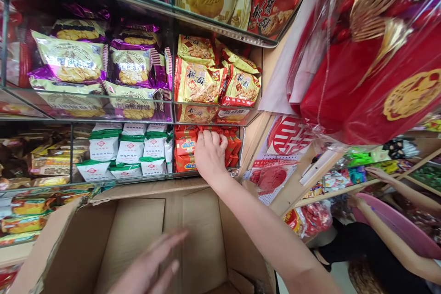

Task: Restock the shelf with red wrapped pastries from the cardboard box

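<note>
My right hand (212,154) reaches into the lower right shelf compartment, its fingers curled down onto the red snack packets (186,147). The fingertips are hidden, but the hand appears closed on one of these packets. Below, my left hand (155,262) hovers over the open cardboard box (200,220), smeared a little by motion. Its fingers are stretched out, the thumb is apart, and nothing shows in it. The box's bare inner walls and bottom flaps are visible, and its far edge lies just under the shelf.
White-and-green packets (129,149) fill the compartment to the left. Above are bagged cookies (201,82) behind a clear shelf lip (138,112). Wrapped red decorations (372,78) hang at upper right. At lower right another person's arm (389,234) holds a pink basin (399,225).
</note>
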`<state>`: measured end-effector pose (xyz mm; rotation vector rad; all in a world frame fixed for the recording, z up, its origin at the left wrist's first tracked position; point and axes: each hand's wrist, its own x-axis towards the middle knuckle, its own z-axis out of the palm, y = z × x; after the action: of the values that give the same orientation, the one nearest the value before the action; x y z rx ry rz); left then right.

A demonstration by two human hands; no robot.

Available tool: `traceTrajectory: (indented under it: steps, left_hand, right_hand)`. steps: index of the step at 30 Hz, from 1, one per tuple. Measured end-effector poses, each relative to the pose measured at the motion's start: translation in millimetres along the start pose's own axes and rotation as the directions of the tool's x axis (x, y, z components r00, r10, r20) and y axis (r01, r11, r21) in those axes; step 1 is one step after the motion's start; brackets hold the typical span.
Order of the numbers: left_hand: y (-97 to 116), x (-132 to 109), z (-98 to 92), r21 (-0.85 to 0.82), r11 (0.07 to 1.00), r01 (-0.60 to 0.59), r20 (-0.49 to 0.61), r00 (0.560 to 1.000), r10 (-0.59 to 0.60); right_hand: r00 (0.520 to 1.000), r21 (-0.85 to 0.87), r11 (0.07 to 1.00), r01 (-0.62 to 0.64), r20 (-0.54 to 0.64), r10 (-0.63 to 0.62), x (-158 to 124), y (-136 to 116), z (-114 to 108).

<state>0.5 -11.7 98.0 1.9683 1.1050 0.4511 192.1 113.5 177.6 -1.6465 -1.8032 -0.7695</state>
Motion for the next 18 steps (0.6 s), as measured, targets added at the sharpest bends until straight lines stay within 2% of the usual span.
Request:
traceTrajectory:
  steps: [2,3,6,8,11,14,18]
  left_hand:
    - [18,24,-24.8,0.092,0.988,-0.121,-0.164,0.977,0.135]
    - [29,38,-37.0,0.142,0.975,-0.17,-0.204,0.959,0.197]
    - [58,80,-66.6,0.298,0.913,-0.279,-0.254,0.899,0.357]
    - [74,107,-78.2,0.432,0.847,-0.309,-0.236,0.868,0.437]
    - [90,140,-84.4,0.599,0.763,-0.243,-0.25,0.849,0.466]
    - [100,164,-82.7,0.651,0.733,-0.198,-0.28,0.835,0.474]
    - [108,183,-78.7,0.711,0.692,-0.127,-0.299,0.836,0.46]
  right_hand:
    - [1.0,-0.01,1.0,-0.018,0.004,0.018,1,-2,1]
    - [0.999,-0.013,0.999,-0.032,0.008,0.032,3,-2,2]
    - [0.999,0.006,0.999,-0.048,0.02,0.048,8,0,6]
    - [1.0,0.035,0.999,-0.021,0.02,0.02,10,4,6]
    - [0.999,0.073,0.997,0.035,0.03,-0.038,8,10,2]
    - [0.997,0.096,0.994,0.059,0.045,-0.064,3,17,-3]
    - [1.0,0.074,0.997,-0.003,0.025,0.001,-2,27,-7]
